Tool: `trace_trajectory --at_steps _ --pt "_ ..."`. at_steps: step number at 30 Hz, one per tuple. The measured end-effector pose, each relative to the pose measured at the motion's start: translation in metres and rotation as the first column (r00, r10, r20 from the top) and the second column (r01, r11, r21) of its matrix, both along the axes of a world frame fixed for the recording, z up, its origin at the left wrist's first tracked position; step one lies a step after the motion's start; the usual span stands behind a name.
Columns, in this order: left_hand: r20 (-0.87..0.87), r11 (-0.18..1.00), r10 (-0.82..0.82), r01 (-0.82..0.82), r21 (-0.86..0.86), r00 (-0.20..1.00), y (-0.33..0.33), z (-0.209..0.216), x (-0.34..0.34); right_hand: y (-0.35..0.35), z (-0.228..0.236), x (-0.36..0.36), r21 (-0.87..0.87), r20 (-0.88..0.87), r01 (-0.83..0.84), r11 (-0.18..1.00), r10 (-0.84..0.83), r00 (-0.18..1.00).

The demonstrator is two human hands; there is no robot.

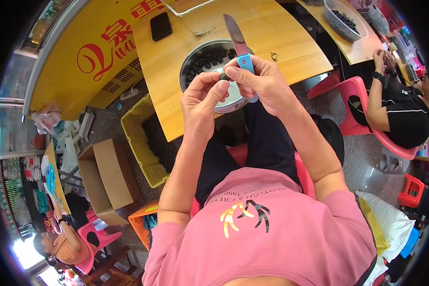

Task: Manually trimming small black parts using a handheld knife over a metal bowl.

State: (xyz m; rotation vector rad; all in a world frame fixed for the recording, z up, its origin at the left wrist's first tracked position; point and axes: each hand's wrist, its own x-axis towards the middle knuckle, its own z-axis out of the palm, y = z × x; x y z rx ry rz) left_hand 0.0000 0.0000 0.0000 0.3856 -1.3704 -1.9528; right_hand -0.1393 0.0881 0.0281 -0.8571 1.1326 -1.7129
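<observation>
The right hand [267,81] is clenched round a knife [239,45] with a light blue handle, its grey blade pointing up and away from the person, tilted a little to the left. The left hand [202,95] sits just beside it, thumb and fingertips pinched on a small dark round thing [225,76], a nut or fruit of some kind, too small to name more closely. That dark piece is held right between the two hands, touching the fingers of the left and lying against the lower part of the knife where the right thumb comes in. Both hands hover above the near edge of a round metal basin [195,53], which holds a heap of similar dark pieces [209,59]. The basin stands on a light wooden table [291,43], overhanging its near edge slightly. Further off on the same table lies a black phone [161,25]. To the left of the person's knees, on the floor, a yellow plastic crate [136,138] stands with dark contents, and beside it an open cardboard box [105,176]. At the right, another person [395,105] in a black top sits on a pink plastic chair [362,95] at a second table, where a clear tub [338,21] holds more dark pieces.
</observation>
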Motion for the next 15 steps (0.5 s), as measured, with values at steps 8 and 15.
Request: trace_trajectory --at_steps 8,15 --pt "-0.132 0.992 -0.018 0.034 0.12 0.991 0.002 0.0 -0.005 0.003 -0.004 -0.004 -0.137 -0.58 0.191 0.972 -0.235 0.78" --pt "-0.128 0.994 -0.005 0.019 0.111 0.992 0.001 0.005 -0.005 0.01 -0.004 0.0 -0.282 -0.819 0.213 0.936 -0.35 0.454"
